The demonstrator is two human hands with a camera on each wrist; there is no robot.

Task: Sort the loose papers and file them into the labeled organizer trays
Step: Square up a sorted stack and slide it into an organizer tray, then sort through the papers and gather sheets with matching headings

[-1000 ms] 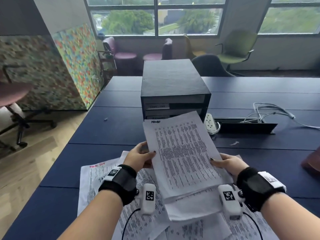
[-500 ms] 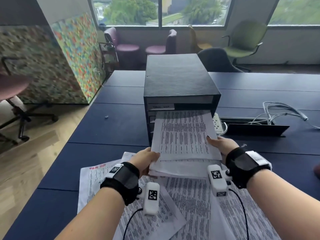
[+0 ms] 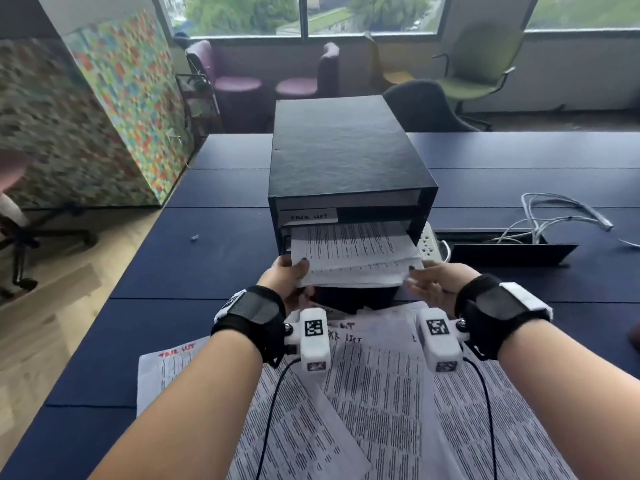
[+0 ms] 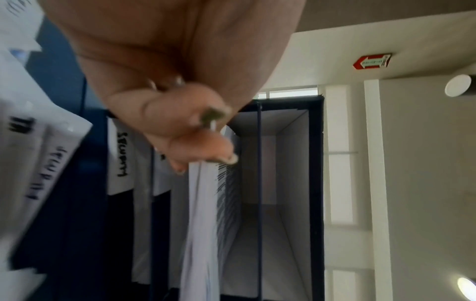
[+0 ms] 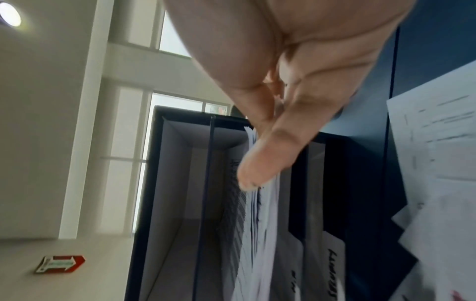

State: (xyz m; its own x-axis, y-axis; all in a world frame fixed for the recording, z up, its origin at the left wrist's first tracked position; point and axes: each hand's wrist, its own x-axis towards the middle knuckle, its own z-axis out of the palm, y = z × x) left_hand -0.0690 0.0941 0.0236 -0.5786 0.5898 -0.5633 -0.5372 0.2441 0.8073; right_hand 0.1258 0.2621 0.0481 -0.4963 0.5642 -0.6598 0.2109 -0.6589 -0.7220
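Observation:
A black organizer (image 3: 346,161) stands on the blue table (image 3: 214,271), with a "TASK LIST" label (image 3: 310,216) on one tray front. A stack of printed papers (image 3: 353,254) lies partly inside the slot just under that label, its near half sticking out. My left hand (image 3: 298,268) pinches the stack's near left corner, and my right hand (image 3: 415,275) pinches the near right corner. The left wrist view shows fingers (image 4: 206,150) clamped on the stack's edge (image 4: 201,203). In the right wrist view the thumb (image 5: 262,163) presses on the sheets (image 5: 255,224). More loose papers (image 3: 363,393) cover the table beneath my forearms.
A white power strip (image 3: 431,242) lies right of the organizer, beside a black cable box (image 3: 512,252) and loose white cables (image 3: 554,216). A colourful partition (image 3: 121,98) stands at the left. Chairs (image 3: 478,74) line the window wall. A small scrap (image 3: 194,238) sits on the table's left.
The stack was held up and tilted, then laid flat and pushed forward into the organizer slot. Both hands moved forward with it, still gripping its near corners.

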